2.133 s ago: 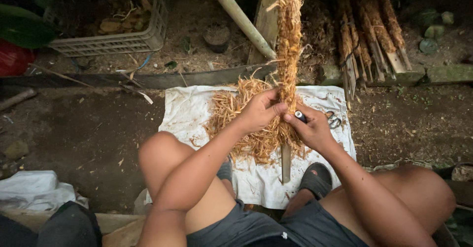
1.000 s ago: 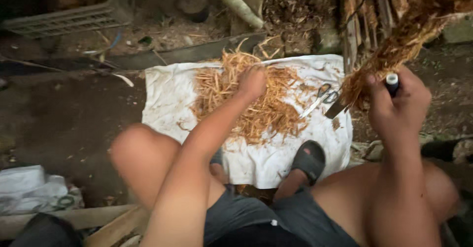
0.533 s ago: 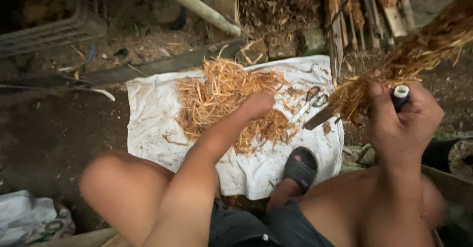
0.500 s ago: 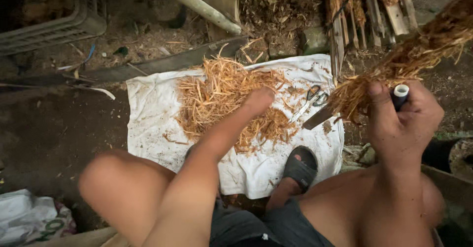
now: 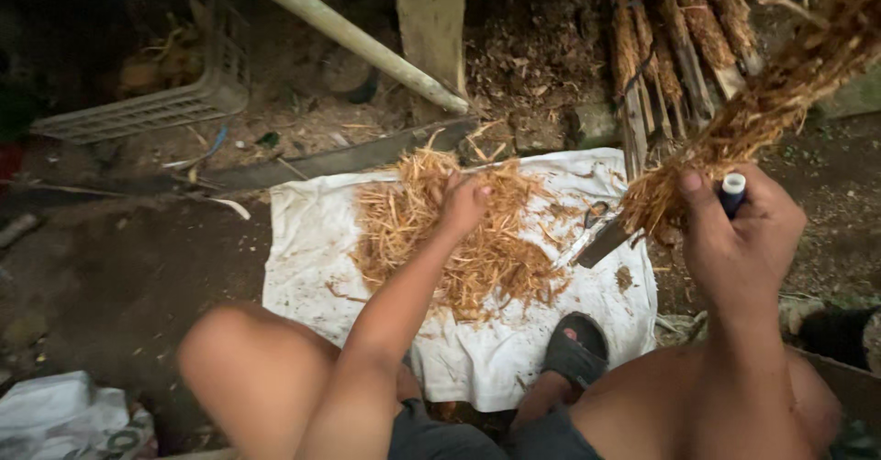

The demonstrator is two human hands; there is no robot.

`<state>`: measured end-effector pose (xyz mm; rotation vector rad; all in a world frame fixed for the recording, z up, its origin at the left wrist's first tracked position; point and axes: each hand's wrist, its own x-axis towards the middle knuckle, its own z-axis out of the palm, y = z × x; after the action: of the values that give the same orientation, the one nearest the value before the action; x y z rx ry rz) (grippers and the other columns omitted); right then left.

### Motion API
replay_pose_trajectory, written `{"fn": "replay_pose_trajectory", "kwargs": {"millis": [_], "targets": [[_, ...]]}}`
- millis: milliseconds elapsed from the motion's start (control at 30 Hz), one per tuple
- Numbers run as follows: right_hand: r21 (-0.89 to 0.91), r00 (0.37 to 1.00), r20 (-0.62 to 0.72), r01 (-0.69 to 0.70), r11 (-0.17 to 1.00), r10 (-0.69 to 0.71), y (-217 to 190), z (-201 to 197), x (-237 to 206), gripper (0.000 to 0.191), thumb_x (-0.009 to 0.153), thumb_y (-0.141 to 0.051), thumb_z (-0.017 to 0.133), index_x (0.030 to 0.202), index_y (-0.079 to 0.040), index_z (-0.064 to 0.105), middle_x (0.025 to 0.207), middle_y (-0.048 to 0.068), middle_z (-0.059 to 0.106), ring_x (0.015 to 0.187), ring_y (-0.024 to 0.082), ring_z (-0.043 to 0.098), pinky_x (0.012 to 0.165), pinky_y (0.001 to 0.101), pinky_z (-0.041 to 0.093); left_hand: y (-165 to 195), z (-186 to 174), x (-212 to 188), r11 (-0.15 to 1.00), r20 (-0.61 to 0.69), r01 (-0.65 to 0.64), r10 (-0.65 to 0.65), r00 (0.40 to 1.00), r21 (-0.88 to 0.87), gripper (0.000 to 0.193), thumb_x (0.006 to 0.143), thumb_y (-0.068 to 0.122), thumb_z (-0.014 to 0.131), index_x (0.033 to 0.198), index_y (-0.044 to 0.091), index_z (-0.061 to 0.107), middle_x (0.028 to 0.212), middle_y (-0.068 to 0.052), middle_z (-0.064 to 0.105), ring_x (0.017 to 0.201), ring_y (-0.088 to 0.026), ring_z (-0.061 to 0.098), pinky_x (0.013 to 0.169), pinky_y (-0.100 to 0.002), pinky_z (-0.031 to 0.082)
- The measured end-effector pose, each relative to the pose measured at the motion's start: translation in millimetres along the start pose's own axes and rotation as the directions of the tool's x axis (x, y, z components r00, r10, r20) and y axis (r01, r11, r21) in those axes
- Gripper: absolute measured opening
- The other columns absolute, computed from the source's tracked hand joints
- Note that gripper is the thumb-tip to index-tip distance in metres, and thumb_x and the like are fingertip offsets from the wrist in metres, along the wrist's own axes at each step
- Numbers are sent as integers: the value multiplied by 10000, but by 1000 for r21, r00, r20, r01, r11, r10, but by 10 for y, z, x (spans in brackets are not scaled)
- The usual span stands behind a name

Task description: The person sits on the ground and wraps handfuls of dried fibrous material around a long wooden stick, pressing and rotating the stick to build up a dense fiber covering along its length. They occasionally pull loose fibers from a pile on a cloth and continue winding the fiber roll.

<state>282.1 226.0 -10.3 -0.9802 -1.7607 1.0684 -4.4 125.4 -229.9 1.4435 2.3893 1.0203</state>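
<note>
**Dry fibre stalk held up, shreds heaped on cloth**

Raised at right: long fibrous stalk [image 5: 780,102], likely light, dry, brittle at its frayed end; best taken at the firmer lower part, where right hand [image 5: 739,235] is clamped, grip also closed round a knife [image 5: 606,240]. Spread on the ground: white cloth [image 5: 312,249]. Piled there: loose shreds [image 5: 477,249], left hand [image 5: 463,205] pressed in, fingers curled. Close below: sandalled foot [image 5: 574,350].

head cam | looks steeply down | close over lap and white cloth [image 5: 312,240] | single view
</note>
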Motion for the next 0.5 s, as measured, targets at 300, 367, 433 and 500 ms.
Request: {"fn": "replay_pose_trajectory", "kwargs": {"millis": [300, 367, 433, 500], "targets": [[139, 993, 104, 34, 990, -49, -243, 346, 38, 176, 1113, -142, 672, 997, -10, 679, 826, -56, 601, 713, 28, 501, 622, 216, 386, 169, -930, -83, 948, 142, 192, -160, 977, -253, 403, 1079, 354, 630, 921, -1, 524, 769, -175, 532, 694, -234, 474, 622, -398, 440], [157, 990, 136, 3, 988, -24, -306, 451, -12, 167, 1091, -154, 664, 1001, -16, 690, 794, -54, 606, 670, 34, 510, 584, 222, 397, 322, -1211, -187, 903, 141, 174, -128, 982, -392, 371, 1029, 389, 635, 937, 33, 587, 782, -96, 603, 702, -181, 533, 624, -362, 475], [180, 985, 171, -25, 983, -6, -364, 544, -63, 172, 1078, -177, 661, 1010, -23, 699, 781, -53, 611, 648, 37, 515, 563, 224, 404, 501, -1490, -314, 856, 207, 238, -158, 966, -459, 358, 981, 420, 625, 993, 62, 614, 818, -41, 649, 688, -162, 563, 605, -346, 482], [217, 977, 213, -45, 975, -2, -408, 656, -104, 190, 1075, -209, 665, 1025, -31, 705, 788, -52, 614, 647, 37, 515, 559, 223, 406, 666, -1742, -488, 815, 332, 378, -244, 911, -439, 393, 935, 446, 600, 1090, 85, 606, 876, -11, 671, 652, -177, 562, 566, -349, 463]]}}
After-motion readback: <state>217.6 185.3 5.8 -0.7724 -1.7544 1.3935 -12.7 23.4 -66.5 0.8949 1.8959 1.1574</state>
